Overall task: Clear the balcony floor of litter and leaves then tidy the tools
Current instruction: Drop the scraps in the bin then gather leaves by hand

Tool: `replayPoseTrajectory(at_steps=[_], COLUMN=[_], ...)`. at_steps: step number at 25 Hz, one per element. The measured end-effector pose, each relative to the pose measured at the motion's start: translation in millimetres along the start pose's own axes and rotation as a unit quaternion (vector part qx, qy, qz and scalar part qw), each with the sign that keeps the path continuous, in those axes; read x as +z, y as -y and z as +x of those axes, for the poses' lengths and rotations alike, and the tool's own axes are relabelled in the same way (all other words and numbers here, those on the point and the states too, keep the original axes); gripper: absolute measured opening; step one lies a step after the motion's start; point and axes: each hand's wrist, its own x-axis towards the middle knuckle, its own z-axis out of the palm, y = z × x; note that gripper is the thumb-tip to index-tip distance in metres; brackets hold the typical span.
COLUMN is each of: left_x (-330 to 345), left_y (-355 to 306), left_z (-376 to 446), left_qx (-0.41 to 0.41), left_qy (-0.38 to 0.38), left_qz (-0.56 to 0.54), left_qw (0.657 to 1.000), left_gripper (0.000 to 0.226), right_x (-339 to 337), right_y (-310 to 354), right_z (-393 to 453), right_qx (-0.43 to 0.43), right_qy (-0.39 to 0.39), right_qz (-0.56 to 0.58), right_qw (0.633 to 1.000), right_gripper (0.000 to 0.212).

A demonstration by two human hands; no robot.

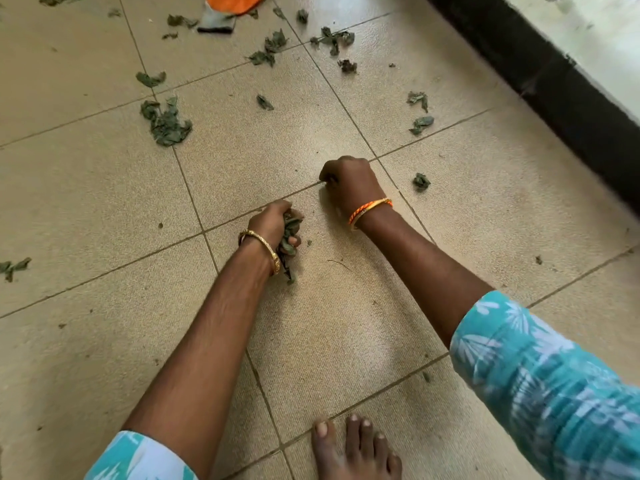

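Observation:
My left hand (pixel 272 223) grips a bunch of dried green leaves (pixel 289 244) just above the beige tiled floor (pixel 104 188). My right hand (pixel 349 181) is curled with its fingertips down on the tile at a grout line; whatever it pinches is too small to make out. A single crumpled leaf (pixel 421 182) lies a little to the right of that hand. More dried leaves are scattered farther out: a larger clump (pixel 166 123) at the left, and another clump (pixel 270 50) and further pieces (pixel 332 39) toward the top.
An orange and grey glove (pixel 225 8) lies at the top edge. A black skirting band (pixel 554 84) under a pale wall runs along the right. My bare foot (pixel 353 448) stands at the bottom. A lone leaf (pixel 14 268) sits at the far left.

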Motion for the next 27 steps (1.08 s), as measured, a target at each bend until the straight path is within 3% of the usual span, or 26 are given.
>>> replayPoseTrajectory(at_steps=[3, 6, 12, 15, 18, 21, 24, 25, 27], left_x=[13, 32, 59, 61, 59, 58, 61, 62, 65], left_y=[8, 11, -2, -12, -17, -15, -11, -10, -9], left_z=[-4, -9, -5, -2, -2, -1, -2, -2, -4], left_qx=[0.037, 0.069, 0.089, 0.056, 0.015, -0.021, -0.030, -0.029, -0.022], left_qy=[0.023, 0.028, 0.022, 0.030, 0.056, 0.069, 0.065, 0.072, 0.093], left_qz=[0.078, 0.118, 0.167, 0.152, 0.140, 0.096, 0.088, 0.097, 0.120], left_qw=[0.996, 0.990, 0.982, 0.986, 0.988, 0.993, 0.994, 0.992, 0.988], left_gripper=[0.037, 0.038, 0.034, 0.029, 0.031, 0.030, 0.029, 0.029, 0.029], right_x=[-14, -18, -38, -42, -42, -45, -49, -48, -43], right_y=[10, 18, -32, -72, -87, -71, -31, -19, -4], right_z=[-38, -68, -51, -49, -58, -62, -67, -68, -70], right_qx=[0.071, 0.140, 0.167, 0.186, 0.180, 0.222, 0.222, 0.211, 0.204], right_qy=[-0.054, -0.067, -0.072, -0.076, -0.100, -0.155, -0.116, -0.100, -0.086], right_qz=[0.202, 0.315, 0.195, 0.016, 0.003, 0.142, 0.413, 0.455, 0.440], right_qw=[0.975, 0.936, 0.964, 0.979, 0.978, 0.952, 0.876, 0.859, 0.870], right_gripper=[0.011, 0.020, 0.026, 0.032, 0.024, 0.013, 0.013, 0.012, 0.013])
